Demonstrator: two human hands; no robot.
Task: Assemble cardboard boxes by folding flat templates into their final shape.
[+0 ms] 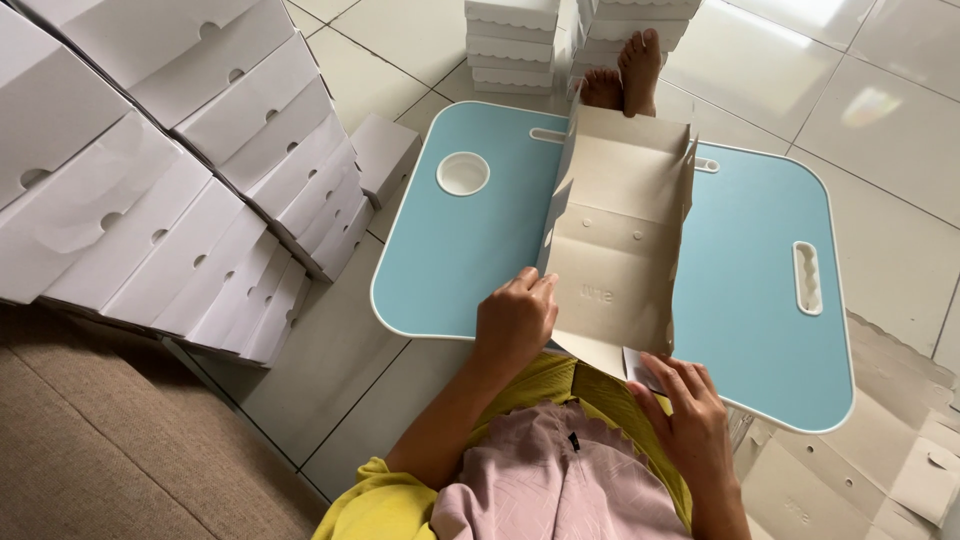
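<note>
Pink cloth (pixel 560 480) covered the lap. Left hand (pixel 513 322) gripped the half-folded cardboard box (pixel 618 240) on the blue lap table (pixel 760 300), steadying it; right hand (pixel 685 415) pinched its near flap.

Light blue lap table (pixel 450 250) on tiled floor (pixel 880 110), half-folded cardboard box (pixel 615 225) on it

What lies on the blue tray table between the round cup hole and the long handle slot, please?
In the head view, the half-folded cardboard box stands between the cup hole and the handle slot, on the blue table.
</note>
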